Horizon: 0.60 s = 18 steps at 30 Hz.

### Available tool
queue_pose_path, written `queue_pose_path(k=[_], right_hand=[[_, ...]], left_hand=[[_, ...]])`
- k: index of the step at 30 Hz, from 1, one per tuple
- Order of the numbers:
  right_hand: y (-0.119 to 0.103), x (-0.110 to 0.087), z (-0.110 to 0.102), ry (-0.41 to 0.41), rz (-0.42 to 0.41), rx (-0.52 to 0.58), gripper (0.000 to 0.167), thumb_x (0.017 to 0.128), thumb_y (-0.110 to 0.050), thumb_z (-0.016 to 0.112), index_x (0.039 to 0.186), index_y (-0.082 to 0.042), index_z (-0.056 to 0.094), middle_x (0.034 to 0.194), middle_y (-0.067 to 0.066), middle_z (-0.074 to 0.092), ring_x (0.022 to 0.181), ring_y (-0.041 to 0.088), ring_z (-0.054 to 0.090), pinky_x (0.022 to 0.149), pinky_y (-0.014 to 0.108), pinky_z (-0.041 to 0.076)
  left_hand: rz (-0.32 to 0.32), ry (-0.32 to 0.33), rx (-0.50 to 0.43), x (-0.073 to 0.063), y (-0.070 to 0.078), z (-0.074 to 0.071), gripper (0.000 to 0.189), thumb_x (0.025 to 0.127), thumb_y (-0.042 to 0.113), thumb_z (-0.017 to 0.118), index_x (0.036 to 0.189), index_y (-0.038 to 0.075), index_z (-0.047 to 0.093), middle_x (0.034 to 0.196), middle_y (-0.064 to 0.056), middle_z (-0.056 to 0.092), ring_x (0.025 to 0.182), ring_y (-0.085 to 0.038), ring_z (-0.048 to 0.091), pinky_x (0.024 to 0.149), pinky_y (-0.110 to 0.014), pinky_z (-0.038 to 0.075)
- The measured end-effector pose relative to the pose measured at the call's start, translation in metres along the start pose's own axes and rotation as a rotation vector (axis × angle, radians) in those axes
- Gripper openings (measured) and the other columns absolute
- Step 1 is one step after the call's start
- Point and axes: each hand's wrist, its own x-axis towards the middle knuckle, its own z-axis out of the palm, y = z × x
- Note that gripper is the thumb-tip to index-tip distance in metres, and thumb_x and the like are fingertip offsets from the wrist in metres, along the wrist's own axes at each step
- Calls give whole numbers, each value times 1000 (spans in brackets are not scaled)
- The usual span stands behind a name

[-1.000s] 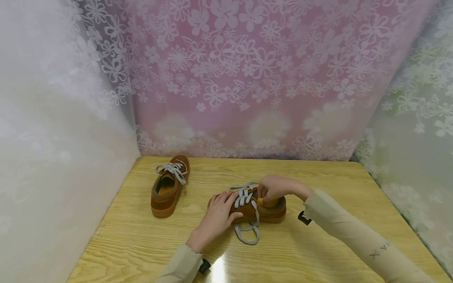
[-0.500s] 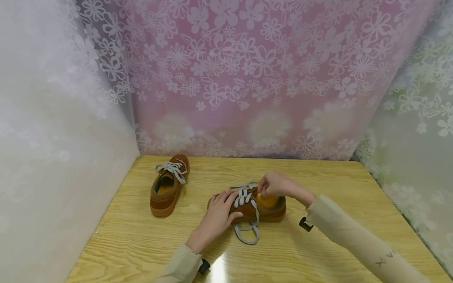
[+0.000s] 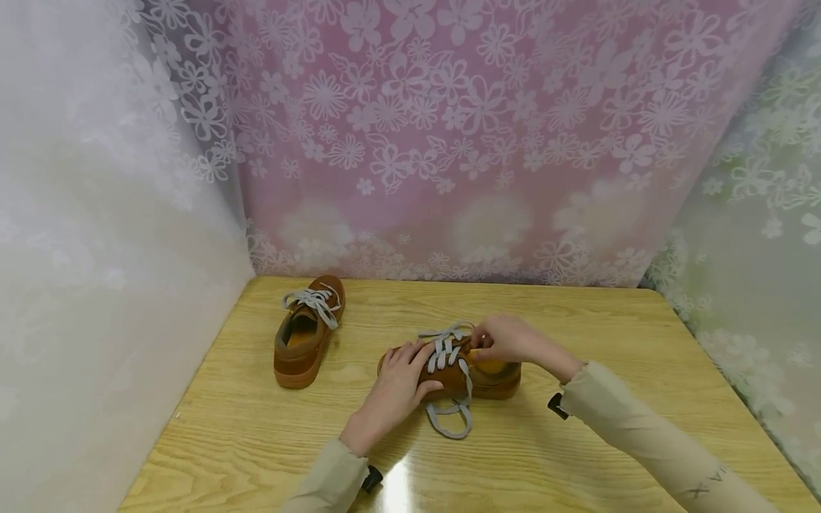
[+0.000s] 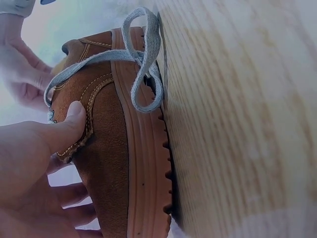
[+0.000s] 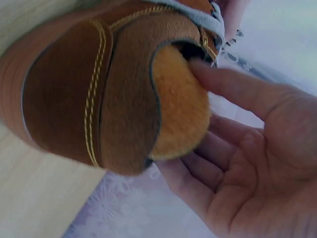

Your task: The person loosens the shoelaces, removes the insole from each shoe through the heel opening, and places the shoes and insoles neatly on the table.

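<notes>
A brown suede shoe (image 3: 497,390) with grey laces (image 3: 442,354) lies on the table, its toe toward the left and its heel toward the right. My left hand (image 3: 399,385) grips its front part, thumb on the near side and fingers over the top. At the shoe's opening, my right hand (image 3: 509,339) pinches a fuzzy orange insole (image 5: 181,106). In the right wrist view the insole's rounded end sticks out of the opening, with the thumb on one face and fingers behind it. The rest of the insole is hidden inside the shoe.
A matching brown shoe (image 3: 301,360) with tied grey laces stands at the back left of the wooden table (image 3: 256,442). A loose lace loop (image 3: 450,427) lies in front of the gripped shoe. Flowered curtains (image 3: 449,142) close off the back and sides.
The right hand rose slightly, exposing more of the insole, then shifted a little rightward along the opening. The left hand and both shoes have stayed in place.
</notes>
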Motion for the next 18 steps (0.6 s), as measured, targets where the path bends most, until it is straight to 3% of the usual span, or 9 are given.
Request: queue_pose_path(k=[3, 6, 14, 18], right_hand=[[2, -2, -2, -27, -14, -21, 11, 90, -20, 79, 96, -12, 76, 91, -1, 72, 82, 16, 66, 73, 37, 57], [2, -3, -2, -4, -24, -18, 9, 90, -19, 79, 95, -12, 77, 90, -2, 73, 81, 16, 67, 74, 37, 58], [13, -2, 5, 166, 66, 127, 13, 95, -23, 74, 99, -13, 80, 100, 4, 76, 91, 25, 69, 76, 43, 57], [20, -4, 8, 213, 63, 167, 14, 96, -25, 72, 103, -15, 79, 100, 4, 75, 94, 27, 69, 79, 46, 57]], left_hand=[[2, 2, -2, 0, -1, 0, 66, 97, 43, 64, 152, 11, 46, 148, -16, 50, 137, -38, 47, 113, -61, 35], [5, 12, 1, 0, -2, 0, 66, 97, 42, 64, 151, 10, 46, 148, -16, 50, 137, -38, 47, 113, -61, 36], [-3, 4, -3, 0, -2, 0, 64, 98, 43, 63, 151, 10, 47, 149, -15, 49, 138, -38, 46, 113, -62, 34], [-9, -4, -7, -1, -2, 2, 65, 98, 44, 62, 152, 12, 46, 150, -15, 49, 139, -38, 46, 114, -62, 33]])
